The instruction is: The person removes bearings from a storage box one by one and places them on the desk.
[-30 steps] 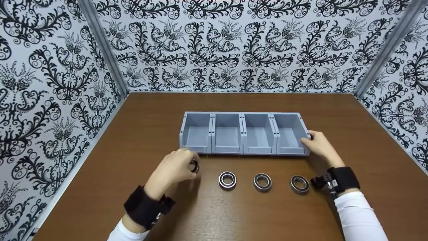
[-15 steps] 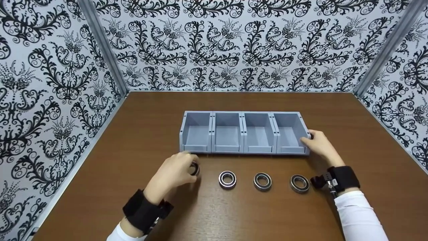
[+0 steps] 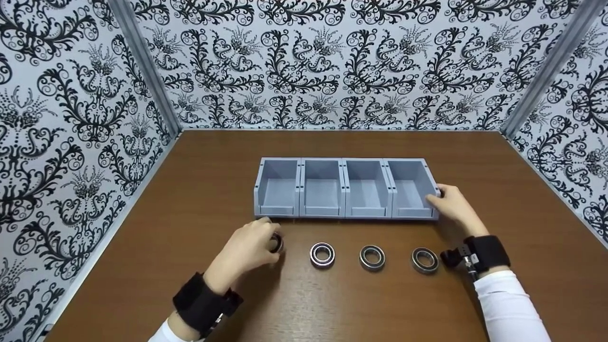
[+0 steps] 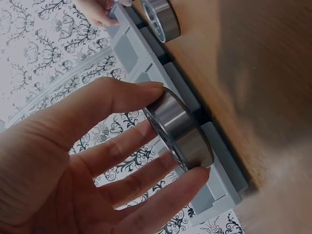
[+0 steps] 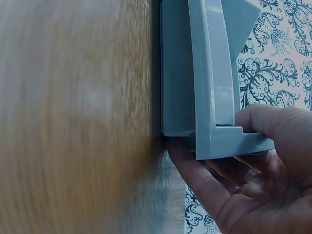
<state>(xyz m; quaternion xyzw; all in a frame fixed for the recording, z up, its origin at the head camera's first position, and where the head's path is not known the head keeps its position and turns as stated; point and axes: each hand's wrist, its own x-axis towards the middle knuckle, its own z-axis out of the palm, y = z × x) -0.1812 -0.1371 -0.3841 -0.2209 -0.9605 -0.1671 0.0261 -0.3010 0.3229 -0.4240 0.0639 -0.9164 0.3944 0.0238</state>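
Observation:
My left hand (image 3: 249,247) pinches a ball bearing (image 3: 276,242) between thumb and fingers, just in front of the leftmost bin. In the left wrist view that bearing (image 4: 178,127) is tilted on edge, its shiny steel rim toward the camera. My right hand (image 3: 453,205) grips the right side wall of a row of joined grey bins (image 3: 370,212). The right wrist view shows the thumb inside the end bin (image 5: 219,141) and the fingers along its outside. Three more bearings lie flat before the bins: a left one (image 3: 322,255), a middle one (image 3: 372,257) and a right one (image 3: 424,260).
The brown wooden table (image 3: 351,304) carries everything. Behind it and at both sides rise walls with a black-and-white scroll pattern (image 3: 313,61), joined by grey corner posts (image 3: 145,66).
My left hand has drawn slightly back from the leftmost bin toward the table front, the bearing held in it. The right hand keeps its grip on the end bin.

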